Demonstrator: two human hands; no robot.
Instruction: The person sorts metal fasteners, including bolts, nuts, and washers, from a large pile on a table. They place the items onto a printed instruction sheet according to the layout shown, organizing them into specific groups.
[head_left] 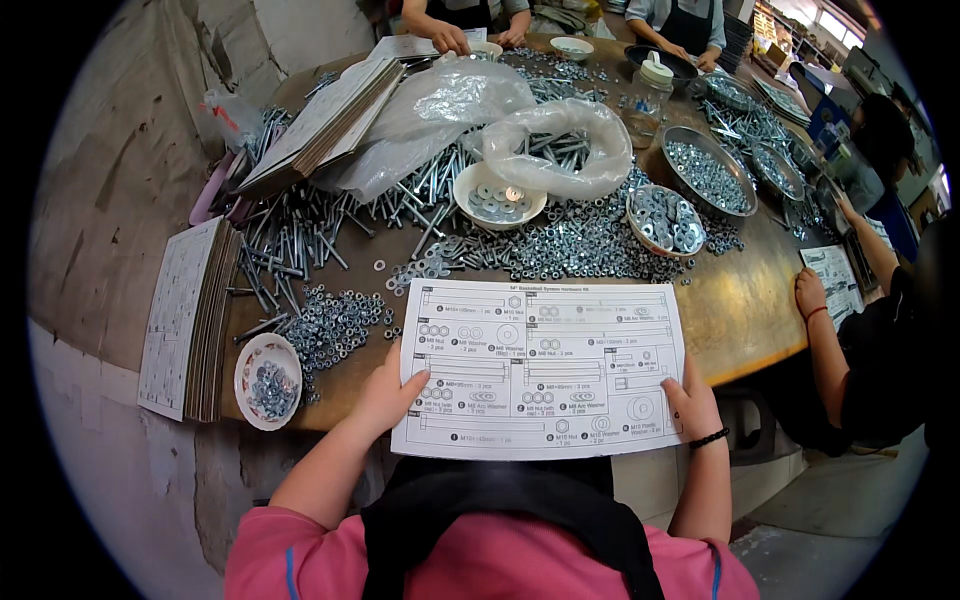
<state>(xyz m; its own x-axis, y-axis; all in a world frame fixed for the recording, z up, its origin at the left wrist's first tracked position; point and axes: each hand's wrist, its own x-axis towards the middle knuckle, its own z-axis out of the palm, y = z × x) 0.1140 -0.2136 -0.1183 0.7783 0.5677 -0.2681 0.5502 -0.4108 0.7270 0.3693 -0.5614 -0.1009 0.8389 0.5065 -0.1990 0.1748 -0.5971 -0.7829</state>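
Observation:
A white printed sheet (pixel 545 372) with boxed line drawings of bolts, nuts and washers is held up in front of me, over the near table edge. My left hand (pixel 388 388) grips its left side with the thumb on the face. On the opposite side my right hand (pixel 694 402) pinches the edge the same way; a dark bead bracelet circles that wrist. The fingers behind the sheet are hidden. Just beyond its upper edge lie loose nuts (pixel 560 245) and flat washers (pixel 430 262). Left of my left hand is a heap of nuts (pixel 340 325).
A bowl of small hardware (pixel 268 385) stands front left beside stacked printed boards (pixel 185 320). Beyond are long bolts (pixel 300 235), washer bowls (pixel 500 204) (pixel 665 222), a metal basin (pixel 735 190) and plastic bags (pixel 440 105). Co-workers sit across the table and at right.

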